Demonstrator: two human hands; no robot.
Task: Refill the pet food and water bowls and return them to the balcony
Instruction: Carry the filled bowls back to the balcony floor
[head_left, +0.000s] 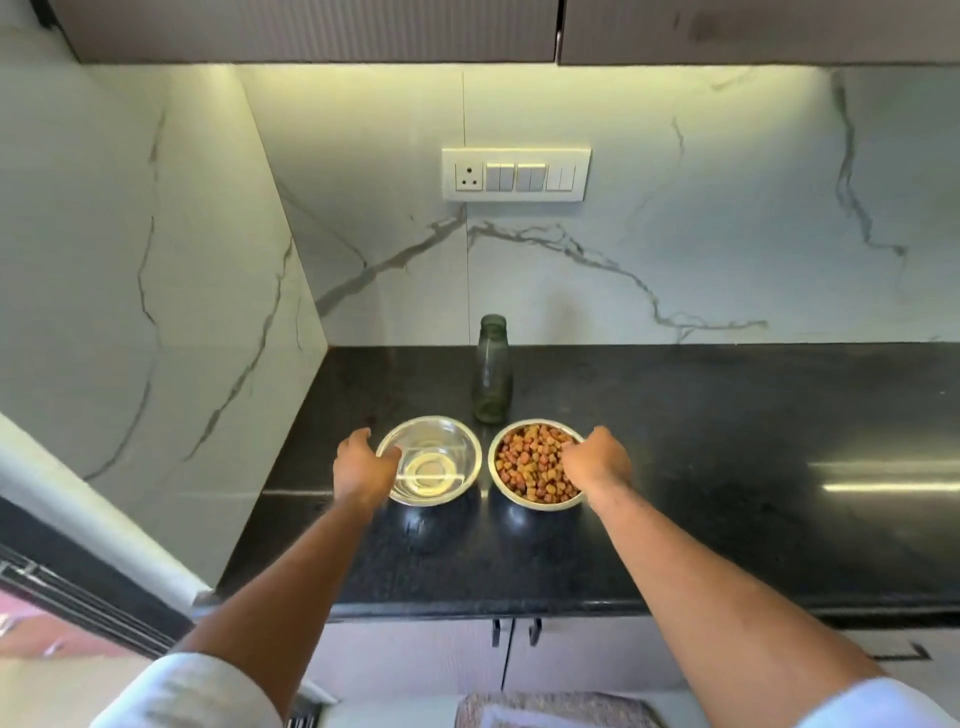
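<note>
The steel water bowl (429, 460) and the steel kibble bowl (537, 463) sit side by side just in front of the empty glass bottle (491, 370) on the black counter (727, 467), both filled, likely ready for carrying; the left hand (363, 467) curls its fingers over the water bowl's left rim; the right hand (597, 460) grips the kibble bowl's right rim.

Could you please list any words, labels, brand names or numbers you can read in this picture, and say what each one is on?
There is no readable text in this view.
The glass bottle shows no label.
The switch panel has a socket and plain rocker switches, with no markings.
The water bowl and the food bowl are plain steel, unmarked.
</note>
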